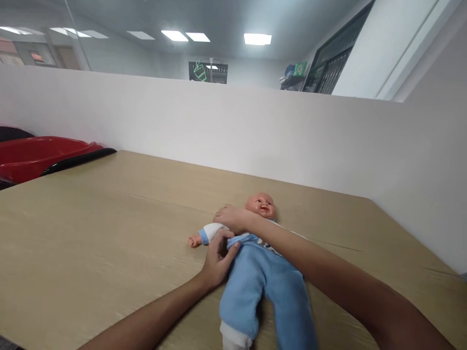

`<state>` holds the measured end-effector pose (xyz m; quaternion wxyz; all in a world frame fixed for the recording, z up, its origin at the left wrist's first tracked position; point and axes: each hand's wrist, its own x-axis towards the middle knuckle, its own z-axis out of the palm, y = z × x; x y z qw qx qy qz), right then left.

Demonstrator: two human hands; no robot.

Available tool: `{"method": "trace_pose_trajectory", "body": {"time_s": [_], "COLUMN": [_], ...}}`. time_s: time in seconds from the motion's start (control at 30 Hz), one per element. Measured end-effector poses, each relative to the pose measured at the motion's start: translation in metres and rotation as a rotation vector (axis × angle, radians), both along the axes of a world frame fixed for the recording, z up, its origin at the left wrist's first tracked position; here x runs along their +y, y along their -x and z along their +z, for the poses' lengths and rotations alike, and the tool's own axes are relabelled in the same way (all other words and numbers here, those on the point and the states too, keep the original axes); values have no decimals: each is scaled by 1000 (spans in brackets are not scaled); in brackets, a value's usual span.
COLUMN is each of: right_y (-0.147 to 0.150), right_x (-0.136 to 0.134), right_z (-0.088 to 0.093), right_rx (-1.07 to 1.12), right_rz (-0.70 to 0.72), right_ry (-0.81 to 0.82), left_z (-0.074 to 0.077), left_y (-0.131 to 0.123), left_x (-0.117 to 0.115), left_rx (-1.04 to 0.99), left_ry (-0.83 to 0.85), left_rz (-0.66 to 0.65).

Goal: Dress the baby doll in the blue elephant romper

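A baby doll [260,204] lies on its back on the wooden table, its head toward the wall. It wears a blue and white outfit with blue trousers [251,272] and a white sleeve [213,231] with a blue cuff. My left hand [219,260] pinches the blue cloth at the doll's waist between thumb and fingers. Reaching across the chest, my right hand [233,218] is curled over the doll's shoulder at the top of that sleeve. Its fingertips are partly hidden. My right forearm covers much of the chest and the doll's other arm.
The tan table [127,243] has a thin seam line across its surface. A low white wall [233,126] with a window above it borders the far side. A red plastic tub [47,150] with black edging stands beyond the left edge.
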<state>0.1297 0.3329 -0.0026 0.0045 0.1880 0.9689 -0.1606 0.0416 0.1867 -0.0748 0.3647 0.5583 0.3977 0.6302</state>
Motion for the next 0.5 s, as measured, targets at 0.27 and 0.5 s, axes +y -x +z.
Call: {"method": "trace_pose_trajectory", "body": {"time_s": [0.27,0.5], "right_y": [-62,-85], "right_x": [5,-13], "right_z": [13,-1], "right_rx": [315,444], "right_rz": [-118,-113], "right_ry": [166,343], "left_z": [-10,-17], "left_y": [5,5], "left_x": [0,2], "left_rx": [187,84], "left_ry": [-244,-287], "left_rz": [45,33]}}
